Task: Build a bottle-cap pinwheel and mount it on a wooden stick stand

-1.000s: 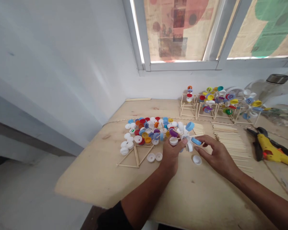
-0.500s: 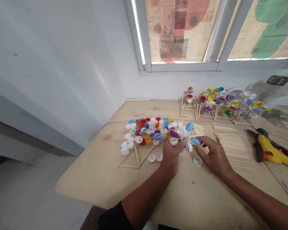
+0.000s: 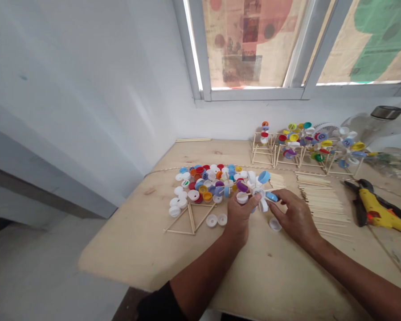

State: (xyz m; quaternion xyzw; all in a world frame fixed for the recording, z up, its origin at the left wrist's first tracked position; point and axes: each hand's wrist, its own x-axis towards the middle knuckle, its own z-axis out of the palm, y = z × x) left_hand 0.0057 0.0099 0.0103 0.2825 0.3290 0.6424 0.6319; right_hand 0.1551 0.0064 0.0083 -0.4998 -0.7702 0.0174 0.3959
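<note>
My left hand (image 3: 239,216) grips a small wheel of bottle caps on sticks (image 3: 256,189), held just above the wooden board (image 3: 260,267). Its caps are white, blue and purple. My right hand (image 3: 296,218) pinches a blue cap (image 3: 272,196) on the wheel's right side between thumb and fingers. A loose white cap (image 3: 274,224) lies on the board right below that hand. Two more white caps (image 3: 216,220) rest left of my left wrist.
A heap of coloured caps (image 3: 205,183) lies at the board's left, with a stick triangle frame (image 3: 189,218) before it. A row of wooden sticks (image 3: 324,200) lies at right, beside a yellow glue gun (image 3: 379,209). Finished cap windmills (image 3: 307,145) stand under the window.
My right hand has closed in leftward onto the blue cap of the wheel. The left hand has stayed put with the wheel.
</note>
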